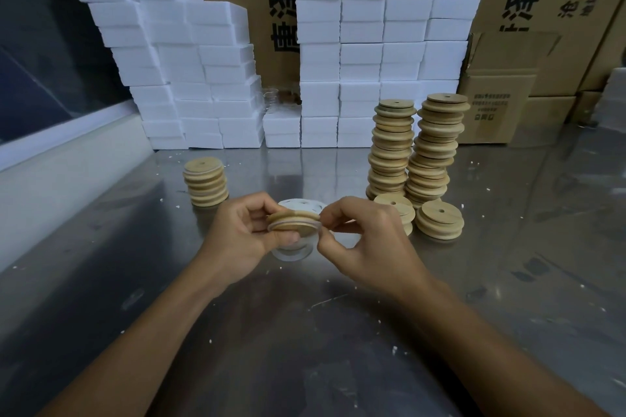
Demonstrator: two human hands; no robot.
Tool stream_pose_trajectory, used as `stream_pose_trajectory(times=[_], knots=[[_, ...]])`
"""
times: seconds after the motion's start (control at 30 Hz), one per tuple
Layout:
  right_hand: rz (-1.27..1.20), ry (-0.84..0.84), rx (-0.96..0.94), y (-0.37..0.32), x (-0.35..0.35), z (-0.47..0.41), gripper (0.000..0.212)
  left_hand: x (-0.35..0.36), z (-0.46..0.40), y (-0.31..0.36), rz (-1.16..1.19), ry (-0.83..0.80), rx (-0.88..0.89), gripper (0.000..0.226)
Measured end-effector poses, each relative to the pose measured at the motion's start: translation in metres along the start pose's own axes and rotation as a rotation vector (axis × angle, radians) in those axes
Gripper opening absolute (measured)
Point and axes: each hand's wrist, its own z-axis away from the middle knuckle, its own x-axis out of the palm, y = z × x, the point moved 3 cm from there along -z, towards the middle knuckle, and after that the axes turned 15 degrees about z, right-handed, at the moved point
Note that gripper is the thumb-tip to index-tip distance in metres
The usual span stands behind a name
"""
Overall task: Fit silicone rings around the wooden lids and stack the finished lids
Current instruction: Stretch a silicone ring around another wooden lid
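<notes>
A round wooden lid [294,222] is held edge-on above the metal table [305,332]. My left hand [242,234] grips its left side. My right hand [366,237] pinches a thin translucent silicone ring [313,224] at the lid's right edge; the ring runs along the lid's groove. Under the hands lies a pale heap of silicone rings [298,205], partly hidden. A short stack of lids [205,181] stands to the left. Two tall stacks of lids [415,145] and two low stacks of lids [439,219] stand to the right.
White foam blocks [338,54] are piled in a wall across the back of the table. Cardboard boxes [508,101] stand behind and at the right. White crumbs of foam lie scattered over the table. A pale ledge [67,149] runs along the left side.
</notes>
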Motion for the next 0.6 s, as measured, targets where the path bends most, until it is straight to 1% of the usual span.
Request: stream_pose_trajectory(times=[0.17, 0.27, 0.33, 0.4, 0.5, 0.6], knots=[[-0.116, 0.006, 0.095, 0.005, 0.005, 0.002, 0.006, 0.002, 0.003, -0.002, 0.081, 0.015, -0.062, 0.027], [-0.289, -0.046, 0.208, 0.008, 0.01, 0.003, 0.006, 0.0, 0.004, -0.005, 0.178, 0.018, -0.12, 0.031], [-0.335, -0.048, 0.228, 0.009, 0.012, 0.004, 0.006, 0.0, 0.005, -0.007, 0.225, -0.012, -0.16, 0.031], [-0.309, -0.022, 0.195, 0.008, 0.012, 0.004, 0.005, 0.001, 0.004, -0.008, 0.155, -0.051, -0.133, 0.032], [-0.173, -0.004, 0.105, 0.006, 0.01, 0.005, 0.006, 0.001, 0.003, -0.008, -0.083, -0.05, -0.001, 0.04], [-0.056, -0.013, 0.007, 0.003, 0.006, 0.004, 0.009, 0.006, 0.003, -0.009, -0.208, -0.087, 0.099, 0.031]])
